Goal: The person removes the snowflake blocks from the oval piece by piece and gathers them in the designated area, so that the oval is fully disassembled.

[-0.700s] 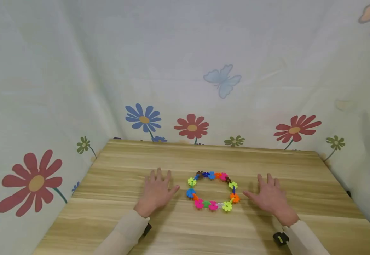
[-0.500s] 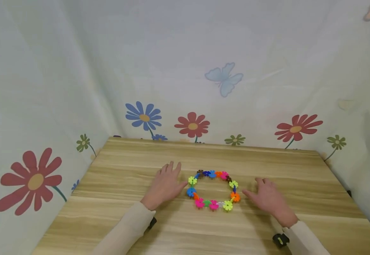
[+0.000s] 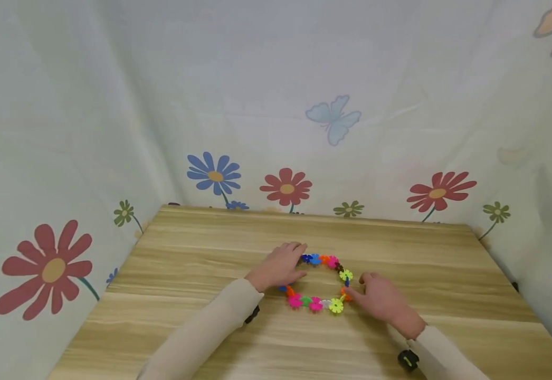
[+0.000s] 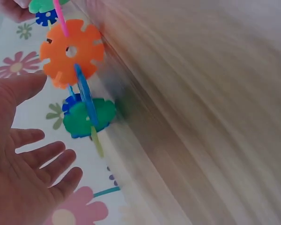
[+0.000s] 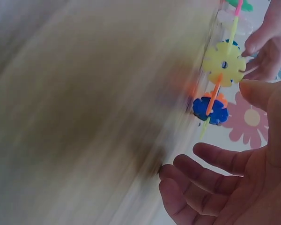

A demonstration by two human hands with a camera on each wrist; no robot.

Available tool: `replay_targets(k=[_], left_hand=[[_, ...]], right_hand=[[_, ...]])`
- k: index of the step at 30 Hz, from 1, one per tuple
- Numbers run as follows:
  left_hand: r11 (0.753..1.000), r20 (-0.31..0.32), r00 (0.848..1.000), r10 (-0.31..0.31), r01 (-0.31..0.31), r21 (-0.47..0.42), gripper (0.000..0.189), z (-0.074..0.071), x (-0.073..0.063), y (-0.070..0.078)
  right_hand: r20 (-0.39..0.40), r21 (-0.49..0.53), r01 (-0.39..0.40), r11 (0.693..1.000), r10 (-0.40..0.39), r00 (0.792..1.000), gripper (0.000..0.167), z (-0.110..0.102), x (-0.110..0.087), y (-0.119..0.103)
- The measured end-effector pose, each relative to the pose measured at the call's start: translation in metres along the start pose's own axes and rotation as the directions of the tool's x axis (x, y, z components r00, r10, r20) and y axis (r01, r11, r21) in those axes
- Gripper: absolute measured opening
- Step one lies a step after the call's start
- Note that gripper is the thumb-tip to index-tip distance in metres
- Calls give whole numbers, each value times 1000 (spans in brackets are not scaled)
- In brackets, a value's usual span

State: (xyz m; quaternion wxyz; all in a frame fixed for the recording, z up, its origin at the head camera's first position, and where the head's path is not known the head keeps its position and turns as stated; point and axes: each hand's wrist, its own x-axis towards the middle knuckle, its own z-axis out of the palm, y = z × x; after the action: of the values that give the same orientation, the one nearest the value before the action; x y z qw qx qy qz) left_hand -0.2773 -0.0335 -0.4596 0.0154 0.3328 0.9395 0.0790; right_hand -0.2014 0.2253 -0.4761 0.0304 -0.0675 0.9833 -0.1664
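Observation:
A closed ring of linked, notched plastic flower discs lies on the table, with a pink disc (image 3: 295, 301) at its near side. Over the ring's left part reaches my left hand (image 3: 278, 266), hiding several discs. In the left wrist view its thumb is by an orange disc (image 4: 77, 42), the fingers spread and relaxed. My right hand (image 3: 382, 299) is at the ring's right side, its thumb overlapping an orange disc in the head view. The right wrist view has that thumb beside a yellow disc (image 5: 216, 64), fingers loosely bent. Whether either thumb touches is unclear.
The wood-grain table (image 3: 209, 232) extends around the ring. A pale cloth (image 3: 238, 105) printed with flowers and butterflies hangs behind and at both sides. Dark wrist straps (image 3: 408, 360) show below the sleeves.
My left hand has moved right, from beside the ring to over its left part. The right hand has moved left, up to the ring's right edge. The ring has barely shifted.

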Motion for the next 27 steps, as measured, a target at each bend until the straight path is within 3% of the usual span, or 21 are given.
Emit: replay_targets(k=[5,12,18,27], left_hand=[[999,15,1000,20,-21,32,62,6,16,5],[998,21,1000,20,-21,63,54,18,30,12],[996,29,1000,-3,0,91,45,22,30,17],[993,36,997,-62,57,104,39,18,24,16]], right_hand=[[-16,-2,27,1000,-27,999,52,4,0,-6],[-4,-66,53,996,-53,999,53,10,1,-12],[6,-61,54,997,-53,999,52,13,2,-13],[18,45,53,998,-54,998,53,5,8,-10]])
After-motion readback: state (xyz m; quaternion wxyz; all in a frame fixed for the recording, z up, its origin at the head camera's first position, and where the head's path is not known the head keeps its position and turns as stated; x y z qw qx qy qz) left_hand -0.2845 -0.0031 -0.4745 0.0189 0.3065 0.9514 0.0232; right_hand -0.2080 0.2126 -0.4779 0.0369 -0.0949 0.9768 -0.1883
